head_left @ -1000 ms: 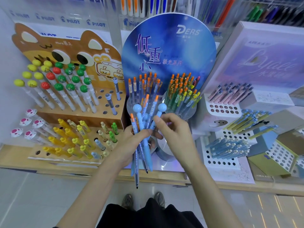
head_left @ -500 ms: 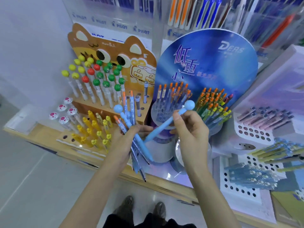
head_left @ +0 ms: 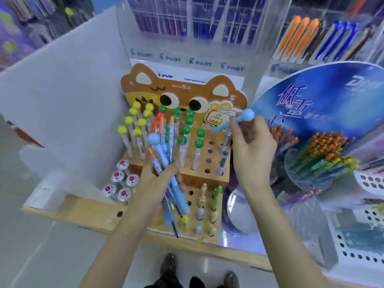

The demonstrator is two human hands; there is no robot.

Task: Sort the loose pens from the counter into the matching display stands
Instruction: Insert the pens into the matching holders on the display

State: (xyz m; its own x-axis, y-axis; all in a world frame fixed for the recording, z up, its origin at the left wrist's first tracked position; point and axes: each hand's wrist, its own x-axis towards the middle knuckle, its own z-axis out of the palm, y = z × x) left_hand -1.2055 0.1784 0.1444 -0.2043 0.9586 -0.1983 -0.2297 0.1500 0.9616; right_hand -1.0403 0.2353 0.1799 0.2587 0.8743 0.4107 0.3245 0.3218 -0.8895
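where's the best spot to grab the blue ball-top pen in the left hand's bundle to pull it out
Pinch the upper shaft of the blue ball-top pen just under its ball, coming from above. That end stands clear of the left hand; lower down the other pens cross it. The right hand holds a twin pen, so probably place that first.

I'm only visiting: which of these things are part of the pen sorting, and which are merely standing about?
In the job:
left hand gripping a bunch of pens
right hand pinching a blue ball-topped pen
cat-faced stand
probably the round blue stand

Just there:
Pilot rack
white perforated stand
shoes
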